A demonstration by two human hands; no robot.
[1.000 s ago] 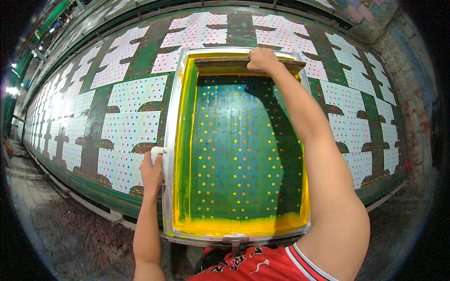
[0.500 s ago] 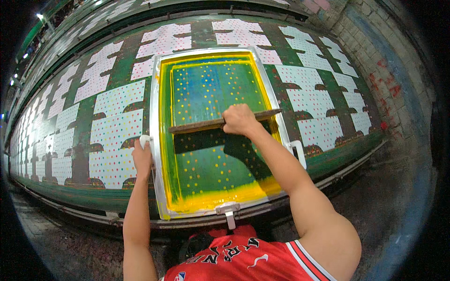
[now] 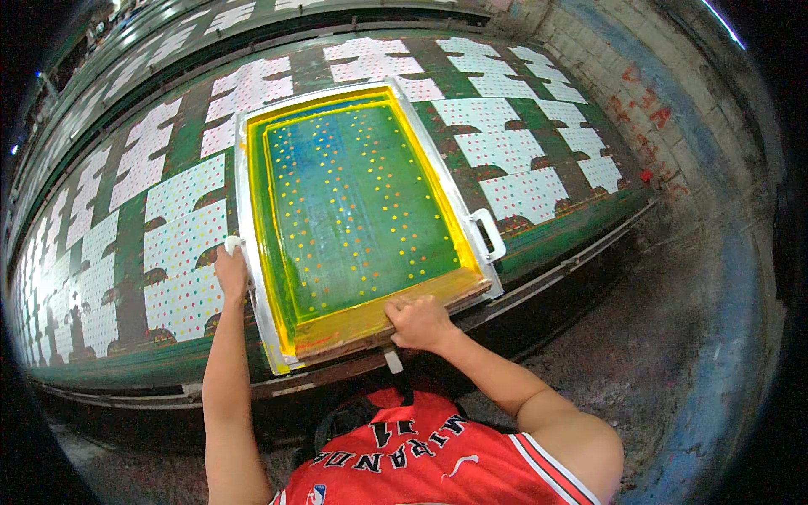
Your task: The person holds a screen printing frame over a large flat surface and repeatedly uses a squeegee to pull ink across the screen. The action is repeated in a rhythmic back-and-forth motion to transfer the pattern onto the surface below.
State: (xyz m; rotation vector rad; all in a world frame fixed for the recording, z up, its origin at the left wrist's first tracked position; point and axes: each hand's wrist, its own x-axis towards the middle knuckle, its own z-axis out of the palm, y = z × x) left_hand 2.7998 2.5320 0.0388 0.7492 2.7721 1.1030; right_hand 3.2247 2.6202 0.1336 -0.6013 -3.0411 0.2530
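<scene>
A screen-printing frame (image 3: 249, 223) lies on the long table, its green mesh (image 3: 353, 202) dotted with small yellow and orange spots. Yellow ink lines the mesh border. My left hand (image 3: 231, 273) is closed around the white handle (image 3: 232, 243) on the frame's left side. Wrapped over the top of a wide wooden squeegee (image 3: 358, 324) is my right hand (image 3: 421, 323). The squeegee lies across the near end of the mesh, tilted toward me, its face yellowish. Its lower edge against the mesh is hard to make out.
White cut fabric pieces (image 3: 497, 139) with coloured dots lie in rows on the green table (image 3: 555, 223) around the frame. A second white handle (image 3: 495, 236) juts from the frame's right side. A block wall (image 3: 627, 109) stands at the right; another table runs behind.
My right hand has drawn the squeegee from mid-mesh to the near end, and its face now tilts up. My left hand stays on the handle. The whole view has shifted and turned slightly.
</scene>
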